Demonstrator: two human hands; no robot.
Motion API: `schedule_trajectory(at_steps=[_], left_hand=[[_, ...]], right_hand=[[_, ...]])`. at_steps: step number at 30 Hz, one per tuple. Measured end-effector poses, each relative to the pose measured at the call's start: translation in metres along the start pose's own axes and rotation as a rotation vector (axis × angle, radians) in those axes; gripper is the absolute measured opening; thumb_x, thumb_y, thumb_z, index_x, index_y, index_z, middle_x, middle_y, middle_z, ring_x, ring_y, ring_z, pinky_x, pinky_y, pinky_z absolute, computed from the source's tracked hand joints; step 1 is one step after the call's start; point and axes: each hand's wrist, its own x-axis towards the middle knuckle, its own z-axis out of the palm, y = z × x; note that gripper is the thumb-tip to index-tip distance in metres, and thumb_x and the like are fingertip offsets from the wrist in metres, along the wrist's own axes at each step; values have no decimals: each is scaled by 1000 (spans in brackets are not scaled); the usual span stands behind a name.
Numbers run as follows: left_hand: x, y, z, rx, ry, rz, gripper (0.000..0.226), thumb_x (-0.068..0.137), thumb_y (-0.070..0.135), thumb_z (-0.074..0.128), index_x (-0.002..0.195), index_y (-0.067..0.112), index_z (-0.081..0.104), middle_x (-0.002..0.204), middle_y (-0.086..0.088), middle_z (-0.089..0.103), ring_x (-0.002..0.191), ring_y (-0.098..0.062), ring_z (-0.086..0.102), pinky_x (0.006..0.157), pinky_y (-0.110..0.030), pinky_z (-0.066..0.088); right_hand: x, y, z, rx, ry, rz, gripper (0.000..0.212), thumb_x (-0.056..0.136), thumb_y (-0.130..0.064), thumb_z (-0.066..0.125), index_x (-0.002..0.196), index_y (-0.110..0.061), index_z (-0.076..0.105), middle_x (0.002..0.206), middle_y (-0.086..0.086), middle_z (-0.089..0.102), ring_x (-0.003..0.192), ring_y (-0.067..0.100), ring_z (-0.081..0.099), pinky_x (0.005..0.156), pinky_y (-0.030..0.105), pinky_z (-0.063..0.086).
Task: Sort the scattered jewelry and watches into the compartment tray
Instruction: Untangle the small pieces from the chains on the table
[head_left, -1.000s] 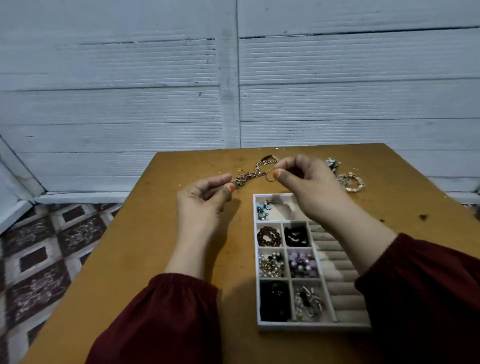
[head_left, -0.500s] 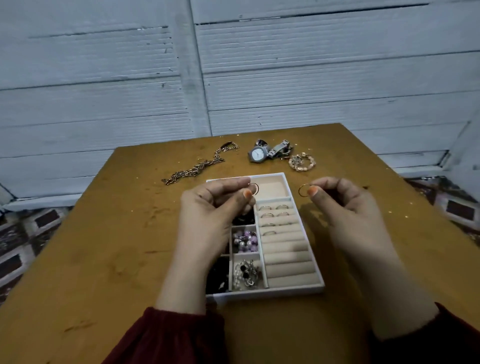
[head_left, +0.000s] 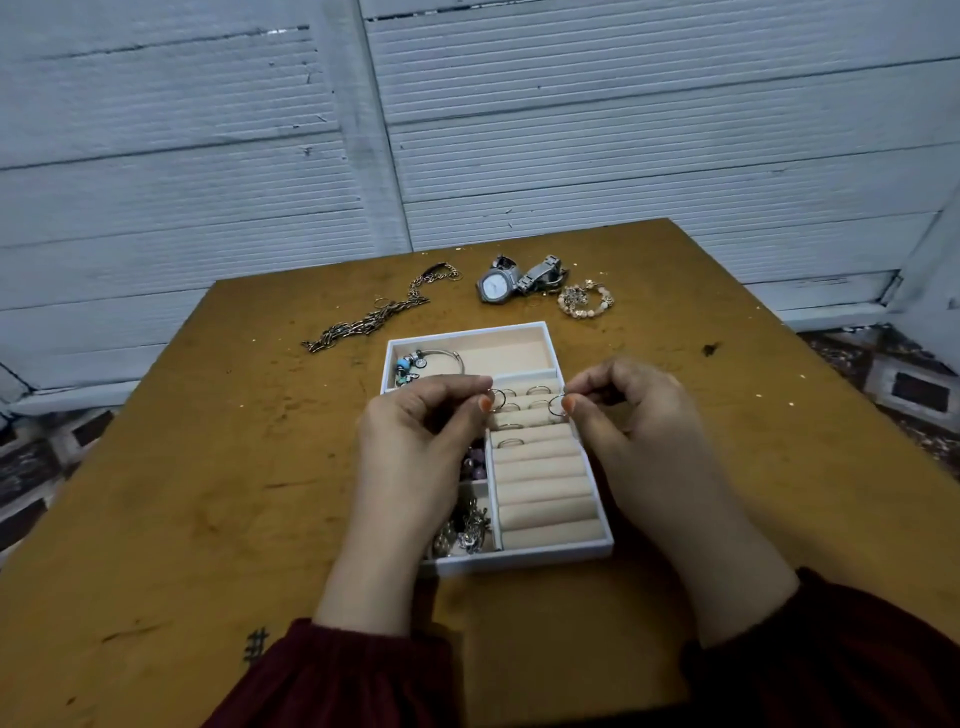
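Note:
A white compartment tray (head_left: 550, 558) with beige lining lies on the wooden table (head_left: 208, 493). My left hand (head_left: 415, 447) pinches a thin ring (head_left: 497, 399) over the tray's ring rolls. My right hand (head_left: 634, 431) pinches a second ring (head_left: 557, 406) above the tray's right side. Several rings sit in the upper ring rolls (head_left: 540, 483). A charm bracelet (head_left: 415, 362) lies in the top compartment. My left hand hides most of the small left compartments.
Beyond the tray lie a long chain (head_left: 374, 317), two watches (head_left: 511, 280) and a beaded bracelet (head_left: 584, 300). A small loose ring (head_left: 381, 302) sits by the chain. White panelled wall stands behind the table; patterned floor shows at both sides.
Both hands left the chain at the far edge, each came back holding a ring, and now hold them lower and closer together over the ring rolls. The view has shifted.

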Motion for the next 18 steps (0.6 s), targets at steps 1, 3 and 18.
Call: schedule_trajectory(at_steps=[1,3,18], left_hand=[[0,0,0,4,5,-2,20,84,1,67,84,20,74,68,-5,72,55,-15,61,49,-27,55],[-1,0,1,3,17,-9,18,84,2,67,85,19,74,68,-5,71,54,-15,60,49,-30,56],[-1,3,3,-39,53,45,21,84,2,68,84,22,72,70,3,71,49,-1,58,44,-13,46]], right_hand=[[0,0,1,-24,6,-31,12,84,-17,66,82,-28,62,84,-14,62,92,15,52,86,43,43],[-1,0,2,-51,1,-58,11,83,-18,67,82,-28,63,83,-15,62,91,13,50,86,45,42],[-3,-5,1,-300,-128,-40,4,81,-37,67,78,-39,64,86,-16,53,99,8,31,74,26,17]])
